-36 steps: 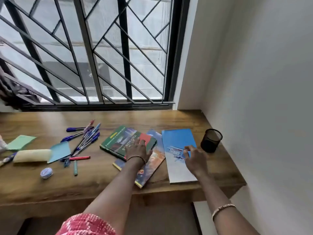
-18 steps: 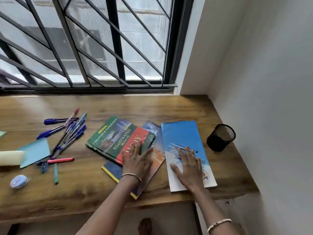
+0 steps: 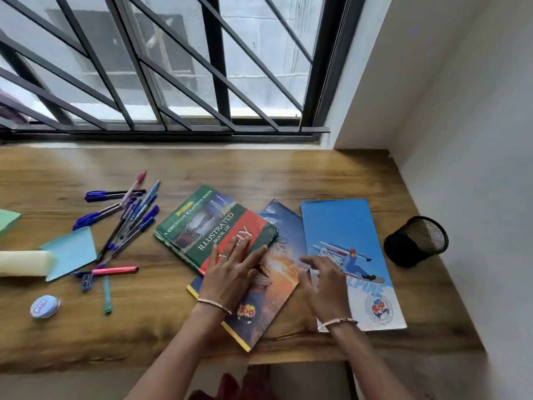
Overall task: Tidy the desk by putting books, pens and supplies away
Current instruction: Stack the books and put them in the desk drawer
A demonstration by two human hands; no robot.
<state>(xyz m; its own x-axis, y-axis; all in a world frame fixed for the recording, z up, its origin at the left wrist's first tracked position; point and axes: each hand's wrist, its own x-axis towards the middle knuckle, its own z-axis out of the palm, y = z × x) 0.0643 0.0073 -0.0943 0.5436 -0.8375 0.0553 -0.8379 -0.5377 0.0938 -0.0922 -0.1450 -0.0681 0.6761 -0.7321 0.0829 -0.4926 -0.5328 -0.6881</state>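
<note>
Three books lie side by side on the wooden desk [image 3: 288,174]. A green and red hardback [image 3: 202,226] overlaps an orange and blue notebook [image 3: 277,278]. A light blue notebook [image 3: 340,226] lies to their right. My left hand [image 3: 230,272] rests flat with straight fingers on the hardback's near corner and the orange notebook. My right hand [image 3: 323,287] lies with spread fingers on the blue notebook's left edge. A heap of several pens [image 3: 127,217] lies at left. A black mesh pen cup [image 3: 415,241] lies tipped at right.
Blue sticky notes [image 3: 72,252], a green pad [image 3: 7,220], a pale yellow roll [image 3: 23,267], a pink pen [image 3: 115,270], a teal pen [image 3: 107,295] and a round blue tape case [image 3: 44,306] lie at left. A barred window runs behind the desk; a white wall stands at right.
The view dropped and drew nearer to the desk. My right hand slid left to the blue notebook's left edge. My left hand stayed on the hardback.
</note>
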